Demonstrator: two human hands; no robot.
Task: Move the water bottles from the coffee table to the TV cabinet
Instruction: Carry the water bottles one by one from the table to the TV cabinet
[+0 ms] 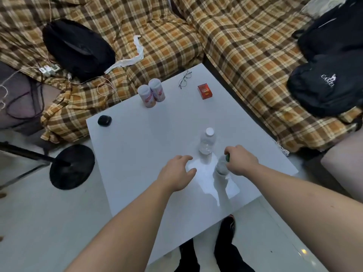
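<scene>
One clear green-capped bottle point(222, 166) is clasped by the right hand point(242, 163); left hand point(176, 173) hovers empty, fingers point(187, 158) spread.

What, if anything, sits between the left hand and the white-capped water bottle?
Nothing visible: only bare tabletop lies between the open left hand and the white-capped bottle. The green-capped bottle, gripped by the right hand, stands to the right of that path.

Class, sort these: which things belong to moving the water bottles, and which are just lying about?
Job: white-capped water bottle, green-capped water bottle, right hand, left hand, coffee table.
Lying about: two cans, glasses, red box, black case.
</scene>
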